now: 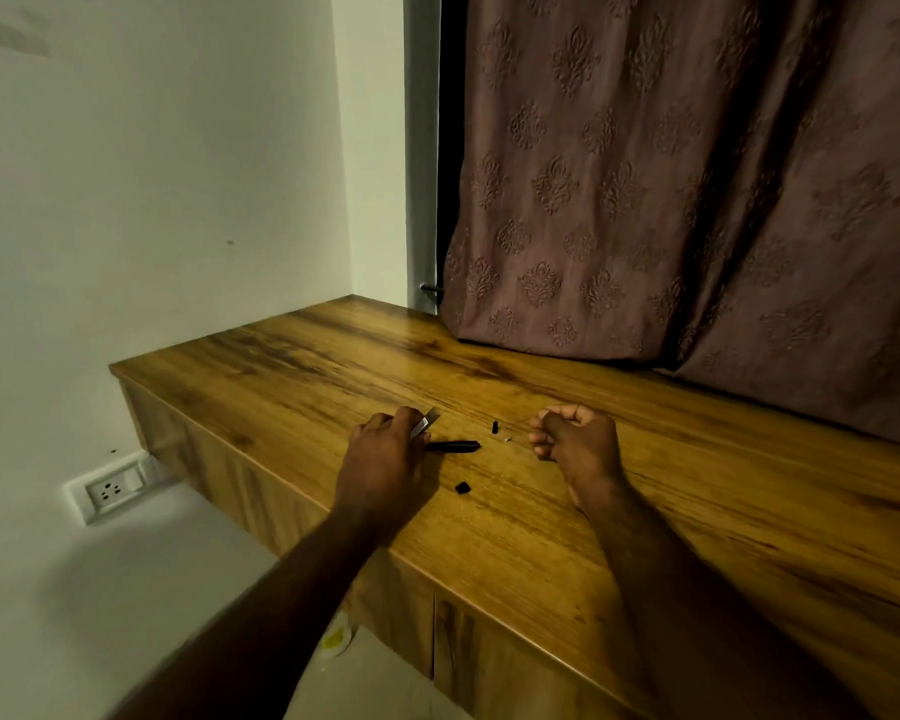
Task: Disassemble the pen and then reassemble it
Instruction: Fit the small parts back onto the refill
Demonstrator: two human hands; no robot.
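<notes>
Our two hands on the long wooden counter (645,511), left hand (380,459) gripping a silvery pen barrel (426,422), right hand (575,439) curled shut, contents hidden, three black pen pieces between: long section (453,446), tiny stub (495,426), near cap (463,487), pale speck (507,438) unclear.

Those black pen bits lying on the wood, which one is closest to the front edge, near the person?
The small squarish black piece, lying alone nearest the edge. The long black barrel and the tiny black piece lie farther back, between the hands.
</notes>
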